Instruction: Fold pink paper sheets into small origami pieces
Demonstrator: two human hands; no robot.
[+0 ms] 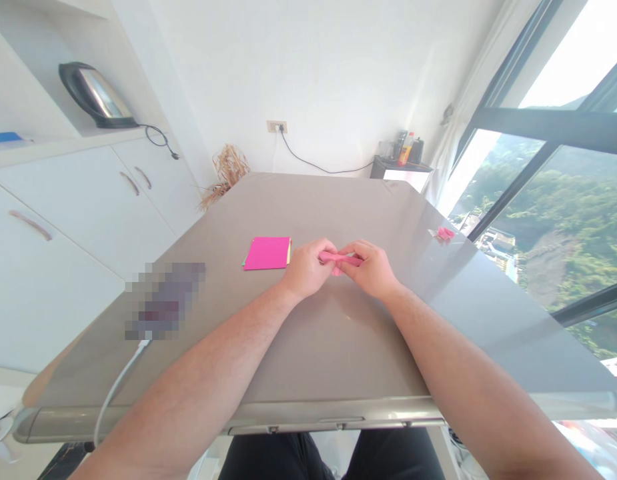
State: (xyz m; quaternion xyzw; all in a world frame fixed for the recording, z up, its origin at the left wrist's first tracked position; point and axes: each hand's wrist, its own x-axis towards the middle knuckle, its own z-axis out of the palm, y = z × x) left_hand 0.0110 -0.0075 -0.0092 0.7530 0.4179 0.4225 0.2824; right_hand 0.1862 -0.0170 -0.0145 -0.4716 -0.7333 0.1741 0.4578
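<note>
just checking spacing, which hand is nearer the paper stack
Left. The left hand is close beside the paper stack, on its right; the right hand is farther right, past the left.

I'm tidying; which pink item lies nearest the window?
The crumpled pink piece; the flat stack lies farther left, the pink strip between left hand and right hand.

Held piece: pink. Paper stack: magenta on top — green and yellow edges. Tabletop: plain grey-brown. Cabinet doors: plain white.
</note>
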